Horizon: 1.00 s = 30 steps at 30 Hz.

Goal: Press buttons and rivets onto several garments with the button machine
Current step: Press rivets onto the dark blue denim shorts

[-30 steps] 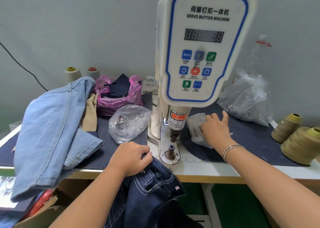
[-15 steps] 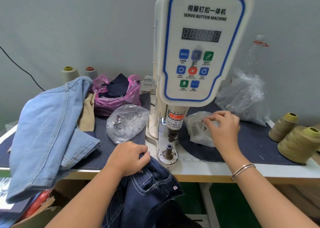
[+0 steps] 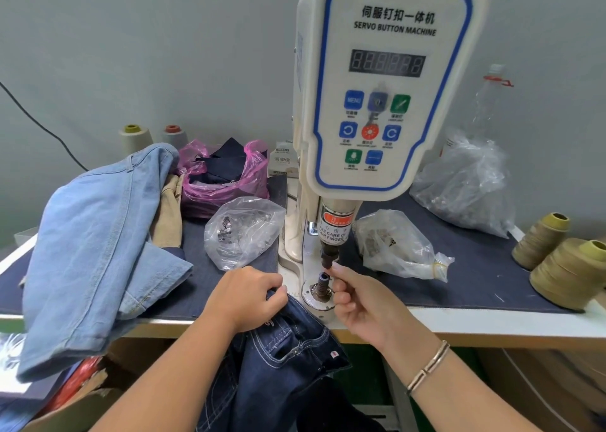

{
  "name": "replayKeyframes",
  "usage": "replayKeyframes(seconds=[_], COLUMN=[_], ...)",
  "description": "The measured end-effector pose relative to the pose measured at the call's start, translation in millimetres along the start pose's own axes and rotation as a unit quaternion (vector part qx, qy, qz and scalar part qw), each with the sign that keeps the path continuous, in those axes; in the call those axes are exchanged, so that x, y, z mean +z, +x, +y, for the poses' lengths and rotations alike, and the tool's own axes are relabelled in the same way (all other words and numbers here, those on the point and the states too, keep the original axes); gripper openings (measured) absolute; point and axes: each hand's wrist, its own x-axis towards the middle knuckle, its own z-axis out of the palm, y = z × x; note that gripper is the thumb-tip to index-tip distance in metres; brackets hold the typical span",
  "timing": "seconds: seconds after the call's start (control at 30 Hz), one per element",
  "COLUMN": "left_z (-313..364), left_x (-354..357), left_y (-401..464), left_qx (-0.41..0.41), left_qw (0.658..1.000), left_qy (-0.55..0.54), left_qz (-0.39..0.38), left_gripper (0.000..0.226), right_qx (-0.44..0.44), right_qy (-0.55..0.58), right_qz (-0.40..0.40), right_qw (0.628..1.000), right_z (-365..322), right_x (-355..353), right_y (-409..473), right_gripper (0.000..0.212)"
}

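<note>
- While the left hand gripped the waistband of the dark jeans with curled fingers, the garment hung over the front edge of the table, its top corner just left of the lower die.
- The right hand was raised beside the button machine, thumb and forefinger pinched together at the tip of the upper punch; whatever small piece they held was too small to make out.
- The lower die stood between the two hands, with the jeans touching only the left one.
- A clear bag of metal parts lay just behind the left hand, and a second clear bag lay right of the punch, behind the right hand.
- A light blue denim garment was heaped on the left of the table, partly over its edge.
- A pink bag of dark fabric sat behind it, near two thread cones.
- Two olive thread spools stood at the right end, well apart from the hands.
</note>
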Motion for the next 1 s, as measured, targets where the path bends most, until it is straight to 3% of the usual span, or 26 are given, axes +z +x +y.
replayKeyframes(seconds=[0.4,0.5,0.57,0.63,0.73,0.8,0.87,1.0], left_z=[-2.1,-1.9,-1.5,-1.7,-2.0,-2.0,-2.2,-1.1], left_x=[3.1,2.1,1.8,2.0,2.5,2.8,2.7,2.1], left_y=[-0.2,-0.6,-0.9,-0.4,0.1,-0.3,-0.5,-0.4], left_qx=[0.003,0.002,0.001,0.002,0.0,0.0,-0.001,0.004], left_qw=[1.0,1.0,1.0,1.0,1.0,1.0,1.0,1.0], left_qy=[0.001,-0.007,-0.009,-0.005,-0.006,-0.006,-0.009,-0.002], left_qz=[0.004,0.008,0.008,0.008,0.006,0.009,0.013,0.009], left_gripper=[0.047,0.048,0.049,0.05,0.049,0.049,0.049,0.048], right_qx=[0.022,-0.015,-0.086,-0.189,-0.31,-0.326,-0.315,-0.299], right_qy=[0.056,0.001,-0.061,-0.158,-0.362,-0.474,-0.526,-0.543], right_qz=[0.008,0.034,0.074,0.143,0.25,0.277,0.276,0.276], right_qw=[0.998,0.999,0.992,0.959,0.843,0.77,0.741,0.734], right_z=[-0.1,-5.5,-19.7,-42.2,-75.6,-89.2,-96.3,-98.3], right_x=[7.5,0.7,-9.1,-22.2,-43.7,-55.2,-65.1,-75.3], right_y=[-5.4,-5.1,-4.0,1.0,15.1,26.4,37.4,48.9], right_gripper=[0.013,0.012,0.011,0.012,0.016,0.016,0.014,0.013])
